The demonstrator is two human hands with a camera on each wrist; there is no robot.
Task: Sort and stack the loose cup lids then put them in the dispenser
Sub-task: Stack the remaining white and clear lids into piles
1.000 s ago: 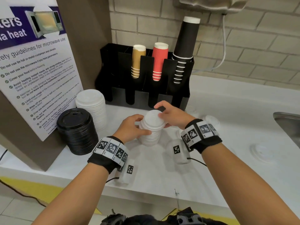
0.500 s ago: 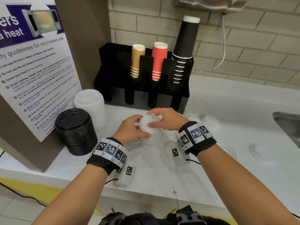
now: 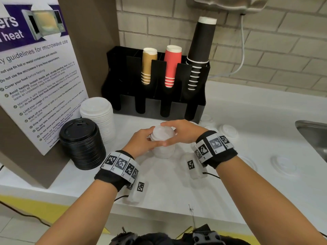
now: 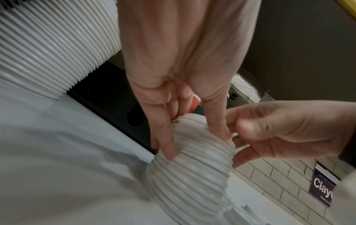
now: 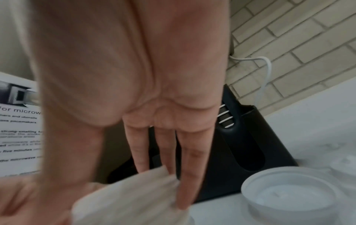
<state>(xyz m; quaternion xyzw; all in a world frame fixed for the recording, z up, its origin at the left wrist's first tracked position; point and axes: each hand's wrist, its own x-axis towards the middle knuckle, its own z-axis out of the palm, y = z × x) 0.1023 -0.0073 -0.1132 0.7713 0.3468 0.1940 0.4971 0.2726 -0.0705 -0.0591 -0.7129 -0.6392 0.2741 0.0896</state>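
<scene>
A stack of small white lids (image 3: 163, 151) stands on the white counter (image 3: 177, 191), in front of the black dispenser (image 3: 155, 106). My left hand (image 3: 150, 138) grips the stack's left side, thumb in front. My right hand (image 3: 177, 133) covers the top lid, its fingers curled over the far rim and its thumb on the near side. In the left wrist view the ribbed stack (image 4: 188, 175) sits between my left fingers (image 4: 165, 146), with the right hand (image 4: 269, 134) beside it. The right wrist view is blurred; my fingers (image 5: 190, 167) lie down the stack (image 5: 131, 197).
A taller stack of larger white lids (image 3: 97, 117) and a stack of black lids (image 3: 81, 144) stand at the left by a poster. Loose white lids (image 3: 228, 131) (image 3: 283, 163) lie on the counter to the right. A steel sink (image 3: 311, 135) is at the far right. Cups fill the dispenser.
My right hand has come down from pinching the top lid's far edge to closing over the top of the stack. The left hand keeps its grip.
</scene>
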